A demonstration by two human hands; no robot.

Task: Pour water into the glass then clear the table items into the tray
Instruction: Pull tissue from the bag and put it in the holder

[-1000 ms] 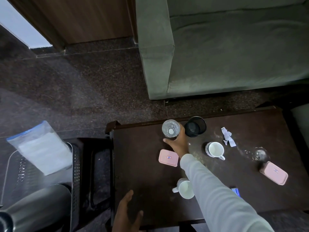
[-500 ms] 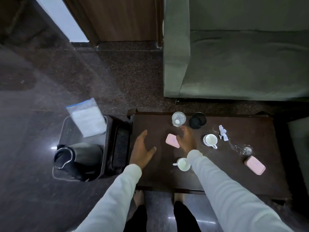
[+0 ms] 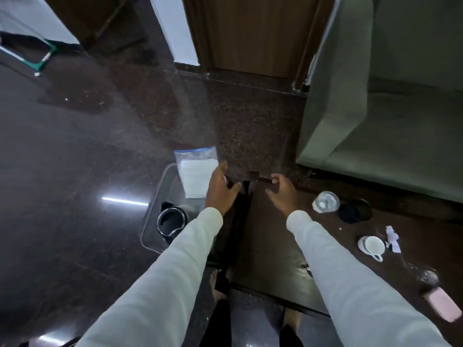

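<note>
Both hands, the left hand (image 3: pixel 220 190) and right hand (image 3: pixel 283 191), were loose and held nothing. The glass (image 3: pixel 325 202) stood near the surface (image 3: pixel 270 246) edge; a careless reach might knock it over.

The room is dim, with muted colours. A bright streak of glare (image 3: pixel 124 201) lies on the polished dark floor (image 3: pixel 75 146), and a fainter one shows near the bottom left edge. The wide lens bends the door frame (image 3: pixel 198 33) and sofa (image 3: pixel 375 108) at the edges. The pink box (image 3: pixel 443 306) at the lower right is smeared by blur, and both sleeves look soft.
</note>
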